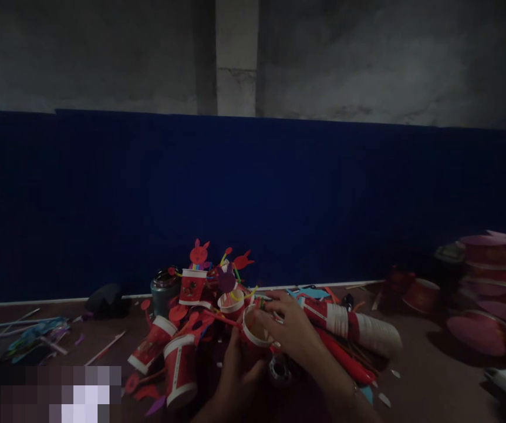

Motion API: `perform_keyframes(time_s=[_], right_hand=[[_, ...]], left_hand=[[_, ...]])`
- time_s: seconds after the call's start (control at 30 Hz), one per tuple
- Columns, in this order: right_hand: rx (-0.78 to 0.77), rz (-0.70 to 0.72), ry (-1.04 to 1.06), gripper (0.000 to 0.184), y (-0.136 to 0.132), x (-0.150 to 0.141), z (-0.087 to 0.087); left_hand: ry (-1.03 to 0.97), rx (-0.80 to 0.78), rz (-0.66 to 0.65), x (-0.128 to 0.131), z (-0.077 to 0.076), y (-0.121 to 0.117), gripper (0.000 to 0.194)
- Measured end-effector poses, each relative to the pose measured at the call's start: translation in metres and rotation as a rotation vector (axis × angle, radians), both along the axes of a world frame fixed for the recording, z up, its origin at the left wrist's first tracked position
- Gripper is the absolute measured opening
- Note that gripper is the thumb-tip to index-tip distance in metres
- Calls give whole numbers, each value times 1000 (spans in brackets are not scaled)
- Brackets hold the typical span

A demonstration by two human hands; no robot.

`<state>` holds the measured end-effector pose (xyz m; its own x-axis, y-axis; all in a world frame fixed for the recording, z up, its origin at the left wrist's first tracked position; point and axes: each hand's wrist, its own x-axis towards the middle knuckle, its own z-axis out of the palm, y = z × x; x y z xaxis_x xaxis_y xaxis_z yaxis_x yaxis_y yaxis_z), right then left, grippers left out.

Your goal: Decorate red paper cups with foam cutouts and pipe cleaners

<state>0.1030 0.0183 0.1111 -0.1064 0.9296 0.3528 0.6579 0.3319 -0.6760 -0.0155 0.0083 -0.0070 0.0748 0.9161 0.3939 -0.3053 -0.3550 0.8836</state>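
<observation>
In the dim light my left hand (234,376) wraps round the lower side of a red paper cup with a white rim (253,336). My right hand (290,330) rests on the cup's rim from the right, fingers curled over its top edge. Just behind the cup stands a cluster of finished red cups (192,286) topped with red and purple paper bunny shapes (199,254) and bent coloured straws. Two more red cups (179,369) lie tipped over to the left of my hands. A roll of tape (278,370) sits under my wrists.
A sleeve of stacked red cups (353,326) lies on its side to the right. Pink paper discs and more cups (486,288) pile up at the far right. A dark jar (164,291), loose straws (28,335) and paper scraps cover the brown table. A blue wall panel (253,200) rises behind.
</observation>
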Motion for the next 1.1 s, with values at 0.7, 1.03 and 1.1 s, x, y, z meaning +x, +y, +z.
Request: perform_keyframes(time_s=[0.7,1.03,1.1], right_hand=[[298,-72,-152,27,11,30,1],[-153,-42,-603,27,-16,31,1],[-148,-84,-600,27,-20,31,1]], left_hand=[[172,-143,364,-8,19,-5,60],[449,-324,416,-16,33,-1,59],[453,-342,399,-15,31,0,57]])
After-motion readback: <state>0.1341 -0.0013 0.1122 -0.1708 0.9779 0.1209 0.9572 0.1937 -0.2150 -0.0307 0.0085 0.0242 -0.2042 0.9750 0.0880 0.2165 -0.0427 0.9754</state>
